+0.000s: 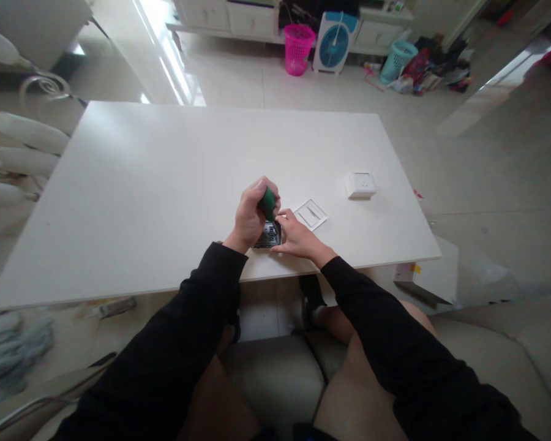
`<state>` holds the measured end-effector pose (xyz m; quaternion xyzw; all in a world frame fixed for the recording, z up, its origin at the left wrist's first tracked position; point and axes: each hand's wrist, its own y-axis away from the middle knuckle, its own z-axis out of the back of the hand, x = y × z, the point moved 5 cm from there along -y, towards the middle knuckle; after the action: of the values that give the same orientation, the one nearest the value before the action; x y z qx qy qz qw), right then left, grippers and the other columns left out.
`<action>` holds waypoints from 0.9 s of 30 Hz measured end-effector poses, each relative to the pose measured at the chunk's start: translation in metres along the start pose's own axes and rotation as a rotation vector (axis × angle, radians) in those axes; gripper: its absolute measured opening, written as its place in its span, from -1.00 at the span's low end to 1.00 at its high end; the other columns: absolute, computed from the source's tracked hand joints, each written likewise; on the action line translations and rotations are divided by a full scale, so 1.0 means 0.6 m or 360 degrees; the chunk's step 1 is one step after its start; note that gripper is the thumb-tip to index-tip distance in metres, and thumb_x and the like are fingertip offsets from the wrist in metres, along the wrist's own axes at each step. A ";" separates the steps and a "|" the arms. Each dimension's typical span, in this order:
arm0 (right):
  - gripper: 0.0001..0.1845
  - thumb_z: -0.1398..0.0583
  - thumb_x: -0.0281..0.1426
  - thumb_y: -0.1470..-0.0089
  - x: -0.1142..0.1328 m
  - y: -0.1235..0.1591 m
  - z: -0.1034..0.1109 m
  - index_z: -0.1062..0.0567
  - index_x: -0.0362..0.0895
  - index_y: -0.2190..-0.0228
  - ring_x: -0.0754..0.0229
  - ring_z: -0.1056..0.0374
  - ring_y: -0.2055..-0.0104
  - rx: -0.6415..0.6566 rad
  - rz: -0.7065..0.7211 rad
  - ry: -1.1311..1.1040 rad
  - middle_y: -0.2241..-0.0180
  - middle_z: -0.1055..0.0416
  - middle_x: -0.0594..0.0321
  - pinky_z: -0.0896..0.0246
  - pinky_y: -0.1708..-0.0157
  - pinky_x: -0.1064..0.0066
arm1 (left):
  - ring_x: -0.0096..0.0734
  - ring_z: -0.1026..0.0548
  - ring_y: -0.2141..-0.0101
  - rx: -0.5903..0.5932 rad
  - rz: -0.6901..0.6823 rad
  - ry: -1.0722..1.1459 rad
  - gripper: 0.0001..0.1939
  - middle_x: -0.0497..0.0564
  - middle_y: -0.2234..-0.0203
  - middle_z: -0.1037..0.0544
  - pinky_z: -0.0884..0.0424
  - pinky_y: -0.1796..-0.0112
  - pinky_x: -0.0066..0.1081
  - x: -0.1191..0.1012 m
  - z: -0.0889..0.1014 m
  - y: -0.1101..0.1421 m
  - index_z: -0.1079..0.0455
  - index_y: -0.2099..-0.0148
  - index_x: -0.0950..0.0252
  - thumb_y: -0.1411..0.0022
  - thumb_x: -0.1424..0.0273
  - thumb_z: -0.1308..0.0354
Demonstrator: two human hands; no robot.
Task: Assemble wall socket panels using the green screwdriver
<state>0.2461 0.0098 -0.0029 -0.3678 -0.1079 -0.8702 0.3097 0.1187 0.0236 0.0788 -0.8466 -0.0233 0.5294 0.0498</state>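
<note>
My left hand point(251, 211) is closed round the green handle of a screwdriver point(268, 204), held steeply above a dark socket module point(270, 236). The screwdriver's tip is hard to make out. With thumb and fingers, my right hand point(296, 236) grips the right side of the module, which lies on the table near its front edge. The module's dark side with fine metal parts faces up, and part of it is hidden by my hands. Just beyond my right hand lies a flat white square cover plate point(310, 215).
A white boxed wall socket point(360, 185) stands further right on the white table point(165, 165). Beyond the table are a pink basket point(298, 52), a blue and white fan point(334, 43) and a light blue basket point(398, 61). White chair parts point(27, 131) are at the left.
</note>
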 end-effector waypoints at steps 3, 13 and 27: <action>-0.29 -0.51 -0.31 0.12 0.000 0.000 0.000 -0.39 -0.08 -0.04 -0.02 -0.37 -0.07 0.0001 -0.0021 0.0004 -0.13 -0.17 0.06 -0.39 -0.14 0.07 | -0.51 -0.36 0.62 0.0000 0.0018 -0.0021 -0.49 -0.11 0.61 -0.33 -0.29 0.57 -0.45 0.006 -0.001 0.000 -0.31 0.40 0.22 -0.29 -0.12 -0.16; -0.30 -0.53 -0.32 0.13 0.000 -0.002 0.000 -0.39 -0.10 0.00 -0.03 -0.36 -0.02 0.0054 -0.0069 0.0003 0.01 -0.26 0.14 -0.39 -0.08 0.10 | -0.43 -0.47 0.50 0.0022 -0.0023 -0.0101 -0.50 -0.06 0.56 -0.44 -0.40 0.43 -0.40 -0.007 -0.002 -0.004 -0.31 0.38 0.22 -0.34 -0.11 -0.12; -0.28 -0.51 -0.31 0.12 -0.008 -0.002 -0.004 -0.40 -0.08 -0.05 -0.10 -0.33 -0.11 0.0012 -0.0054 -0.0006 -0.03 -0.26 0.12 -0.34 -0.19 -0.02 | -0.48 -0.44 0.48 0.0200 -0.0133 -0.0282 -0.49 -0.04 0.50 -0.47 -0.38 0.44 -0.43 -0.005 -0.005 -0.003 -0.40 0.37 0.26 -0.27 -0.10 -0.24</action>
<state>0.2466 0.0119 -0.0077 -0.3664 -0.1182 -0.8742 0.2960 0.1201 0.0248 0.0828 -0.7900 -0.0296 0.6000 0.1225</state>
